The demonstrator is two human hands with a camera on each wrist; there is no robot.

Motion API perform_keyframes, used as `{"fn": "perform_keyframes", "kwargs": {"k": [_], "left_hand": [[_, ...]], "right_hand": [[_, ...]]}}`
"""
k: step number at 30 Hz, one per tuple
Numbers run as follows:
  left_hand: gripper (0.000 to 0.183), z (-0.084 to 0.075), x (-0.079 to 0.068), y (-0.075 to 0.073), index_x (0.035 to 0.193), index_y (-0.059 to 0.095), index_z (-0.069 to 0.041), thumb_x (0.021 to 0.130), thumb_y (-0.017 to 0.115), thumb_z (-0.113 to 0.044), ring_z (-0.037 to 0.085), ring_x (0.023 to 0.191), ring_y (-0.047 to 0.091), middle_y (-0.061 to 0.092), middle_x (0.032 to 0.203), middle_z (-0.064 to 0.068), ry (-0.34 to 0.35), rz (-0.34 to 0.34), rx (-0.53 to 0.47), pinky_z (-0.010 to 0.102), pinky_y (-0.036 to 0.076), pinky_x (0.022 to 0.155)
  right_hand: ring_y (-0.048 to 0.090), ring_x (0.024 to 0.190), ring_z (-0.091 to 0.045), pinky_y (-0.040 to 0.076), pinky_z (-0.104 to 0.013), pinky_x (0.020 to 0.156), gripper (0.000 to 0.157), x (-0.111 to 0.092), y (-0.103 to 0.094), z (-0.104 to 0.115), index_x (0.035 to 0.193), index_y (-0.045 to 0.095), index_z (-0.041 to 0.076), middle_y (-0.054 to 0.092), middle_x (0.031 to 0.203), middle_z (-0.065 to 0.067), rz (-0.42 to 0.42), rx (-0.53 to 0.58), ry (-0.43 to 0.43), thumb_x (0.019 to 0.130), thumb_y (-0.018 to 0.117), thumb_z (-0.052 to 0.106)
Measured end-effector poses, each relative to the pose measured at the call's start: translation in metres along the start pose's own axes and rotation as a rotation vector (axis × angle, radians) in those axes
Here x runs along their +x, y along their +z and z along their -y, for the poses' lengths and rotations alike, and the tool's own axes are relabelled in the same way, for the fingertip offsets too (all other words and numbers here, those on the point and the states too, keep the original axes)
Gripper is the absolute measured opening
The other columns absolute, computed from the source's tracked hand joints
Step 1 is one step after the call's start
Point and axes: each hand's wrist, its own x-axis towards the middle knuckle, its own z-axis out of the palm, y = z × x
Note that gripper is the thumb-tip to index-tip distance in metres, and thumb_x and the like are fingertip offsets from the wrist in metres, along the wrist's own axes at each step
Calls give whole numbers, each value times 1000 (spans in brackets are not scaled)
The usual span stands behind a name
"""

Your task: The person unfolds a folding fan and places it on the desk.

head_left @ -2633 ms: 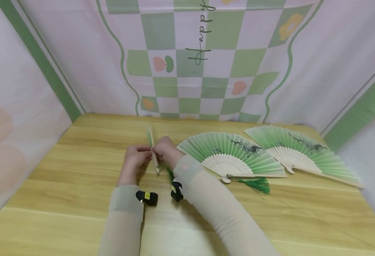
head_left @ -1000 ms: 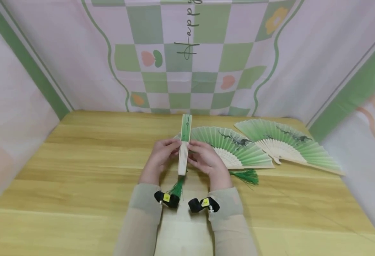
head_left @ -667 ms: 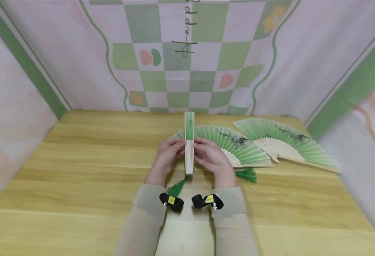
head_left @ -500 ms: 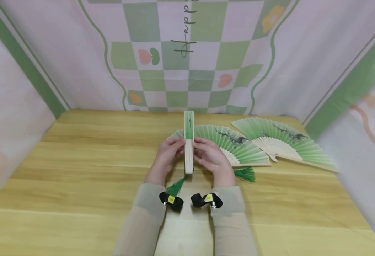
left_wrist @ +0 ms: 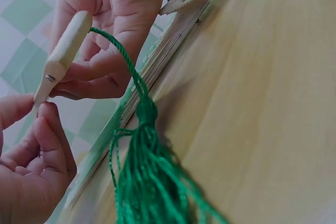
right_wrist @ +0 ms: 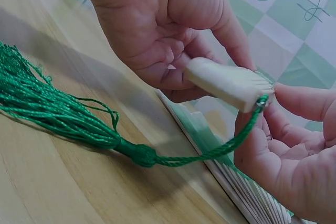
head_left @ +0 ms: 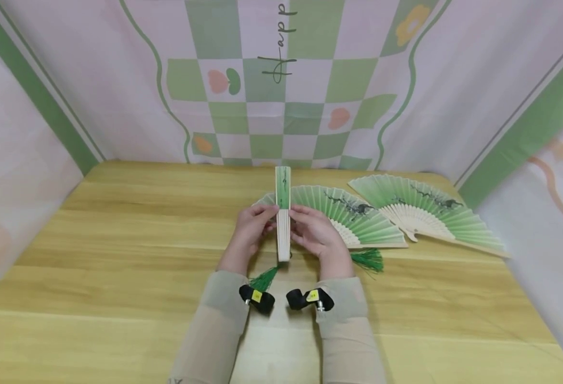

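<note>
A folded hand fan [head_left: 283, 229] with pale ribs and green pleats stands upright on edge between my hands, its pivot end toward me. My left hand [head_left: 252, 229] pinches its left side between thumb and fingers. On the opposite side my right hand [head_left: 312, 232] pinches it the same way. A green tassel [head_left: 264, 278] hangs from the pivot end and trails toward the left sleeve. In the left wrist view the fan's rounded end [left_wrist: 68, 45] and its metal rivet show. The right wrist view shows the tassel cord [right_wrist: 220, 153] looping from the rivet.
A spread green fan [head_left: 343, 208] lies behind and right of my right hand, partly covered by it, with its own tassel [head_left: 367, 260]. Another spread fan [head_left: 425, 210] lies farther right. All rest on a wooden table [head_left: 118, 256] backed by a patterned cloth [head_left: 264, 117].
From 2.6 s ago, the fan and both hands moved right, and the fan turned so its pleated edge faces up. Over the last half second they stay nearly still.
</note>
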Motion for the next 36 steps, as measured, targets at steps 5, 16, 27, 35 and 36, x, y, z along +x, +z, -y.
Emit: {"fn": "perform_keyframes", "kwargs": {"k": [5, 16, 27, 35, 36], "left_hand": [[25, -1, -1, 2, 112, 67, 5, 95, 66, -14, 7, 67, 57, 59, 92, 1, -8, -1, -14, 15, 49, 60], [29, -1, -1, 1, 119, 65, 4, 97, 64, -16, 6, 69, 58, 62, 92, 1, -54, 19, -66, 13, 50, 63], [29, -3, -4, -3, 120, 64, 1, 99, 61, -18, 8, 70, 57, 63, 87, 0, -103, -3, -194, 13, 50, 62], [13, -3, -1, -5, 105, 66, -4, 98, 60, -14, 7, 65, 56, 63, 80, 0, -114, -17, -322, 13, 49, 59], [12, -3, 1, -5, 103, 65, -5, 98, 60, -14, 7, 66, 56, 63, 81, -1, -117, -16, -341, 13, 49, 59]], "right_hand": [[57, 88, -8, 46, -21, 78, 9, -1, -1, 1, 111, 52, 10, 63, 93, 7, 5, 10, 2, 105, 45, 9], [60, 85, -8, 48, -19, 73, 15, -2, 0, 6, 115, 54, 6, 66, 90, 5, -13, 57, 10, 105, 43, 7], [56, 87, -8, 48, -18, 73, 27, 1, 1, 5, 132, 45, 6, 60, 95, 4, -151, 133, 39, 105, 44, 9], [56, 84, -8, 45, -19, 73, 9, 3, 3, 2, 112, 47, 13, 60, 90, 5, -138, 241, 37, 105, 44, 10], [55, 83, -8, 44, -19, 73, 8, 3, 4, 2, 112, 47, 14, 61, 89, 5, -141, 254, 37, 105, 43, 10]]}}
